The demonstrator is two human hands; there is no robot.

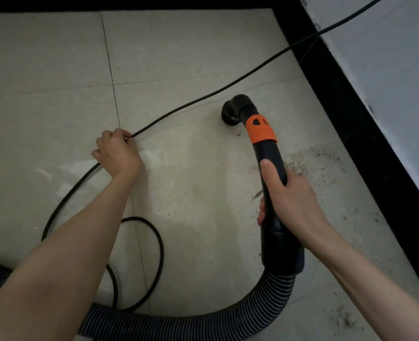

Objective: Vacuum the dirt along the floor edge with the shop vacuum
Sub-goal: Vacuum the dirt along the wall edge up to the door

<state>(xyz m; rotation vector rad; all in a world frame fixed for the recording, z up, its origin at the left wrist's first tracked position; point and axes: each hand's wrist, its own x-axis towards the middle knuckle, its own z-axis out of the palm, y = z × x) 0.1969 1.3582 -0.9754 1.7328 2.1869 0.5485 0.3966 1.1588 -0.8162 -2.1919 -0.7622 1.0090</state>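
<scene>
Right hand [290, 200] grips nozzle [265, 143] | left hand [116, 151] – cord [203, 98]

Indoor room, prob a home or a unit under reno. Big pale floor tiles [179, 57] w/ thin grout lines, black skirting [351, 114] along a white wall [387, 57]. Gritty dirt [311, 158] by the edge, so floor's dusty where I'm standing.
</scene>
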